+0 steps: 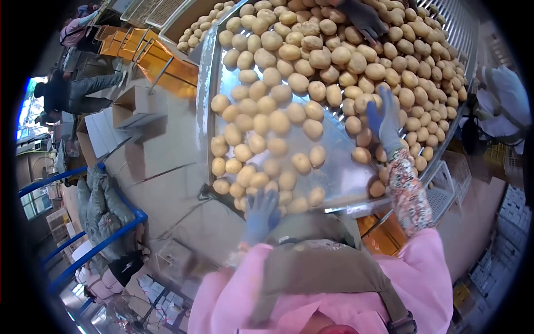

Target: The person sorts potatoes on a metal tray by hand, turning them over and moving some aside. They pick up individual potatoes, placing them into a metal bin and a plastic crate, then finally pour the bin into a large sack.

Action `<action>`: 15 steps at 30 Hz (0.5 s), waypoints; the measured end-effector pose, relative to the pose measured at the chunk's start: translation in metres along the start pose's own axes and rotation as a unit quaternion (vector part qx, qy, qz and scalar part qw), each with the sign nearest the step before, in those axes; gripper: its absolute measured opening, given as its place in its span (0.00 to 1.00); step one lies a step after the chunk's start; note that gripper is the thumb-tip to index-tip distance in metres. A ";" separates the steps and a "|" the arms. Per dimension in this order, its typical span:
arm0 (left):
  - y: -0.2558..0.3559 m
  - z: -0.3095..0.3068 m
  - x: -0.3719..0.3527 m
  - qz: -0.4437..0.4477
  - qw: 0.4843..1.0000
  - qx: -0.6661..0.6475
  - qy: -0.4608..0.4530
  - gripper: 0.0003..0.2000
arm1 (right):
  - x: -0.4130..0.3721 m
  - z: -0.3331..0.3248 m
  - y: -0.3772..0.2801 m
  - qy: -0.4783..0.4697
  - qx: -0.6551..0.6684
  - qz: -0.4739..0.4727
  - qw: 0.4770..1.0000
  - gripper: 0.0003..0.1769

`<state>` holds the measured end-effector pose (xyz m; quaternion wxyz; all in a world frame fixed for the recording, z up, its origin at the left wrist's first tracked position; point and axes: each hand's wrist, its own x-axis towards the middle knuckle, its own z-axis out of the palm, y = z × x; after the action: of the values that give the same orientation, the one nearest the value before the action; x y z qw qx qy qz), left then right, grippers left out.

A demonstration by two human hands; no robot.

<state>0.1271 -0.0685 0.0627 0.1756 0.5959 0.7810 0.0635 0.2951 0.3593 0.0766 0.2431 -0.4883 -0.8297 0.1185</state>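
Note:
Many potatoes (311,58) cover a metal sorting table (345,175); a looser group of potatoes (256,125) lies on its left side. My left hand (262,210), in a grey-blue glove, rests at the near edge with fingers spread, right by the closest potatoes. Farther out on the right, my right hand (385,122) reaches over the pile in a similar glove, fingers stretched and apart against the potatoes. A flowered sleeve cover (410,189) runs up that forearm. Neither hand is wrapped around a potato.
Another person's dark-gloved hand (364,22) is in the pile at the far side. A person in white (503,103) stands at the right. Left are orange chutes (167,67), an open cardboard box (136,108) and a blue-railed cart (119,222) carrying sacks.

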 end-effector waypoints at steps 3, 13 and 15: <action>0.005 -0.036 0.024 -0.071 0.996 -0.054 -0.029 0.23 | 0.027 -0.020 -0.023 -0.298 -0.068 -0.150 0.940 0.26; 0.020 -0.020 0.173 -0.300 0.953 -0.004 0.041 0.34 | 0.228 0.104 -0.139 -0.288 -0.124 -0.139 0.939 0.47; 0.015 -0.013 0.158 -0.252 0.965 0.006 0.067 0.35 | 0.221 0.116 -0.136 -0.316 -0.145 -0.098 0.932 0.48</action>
<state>0.0999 0.0873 0.0479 0.1291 0.3756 0.9163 0.0521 0.0431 0.4888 0.1005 -0.0947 -0.3717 -0.9156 0.1211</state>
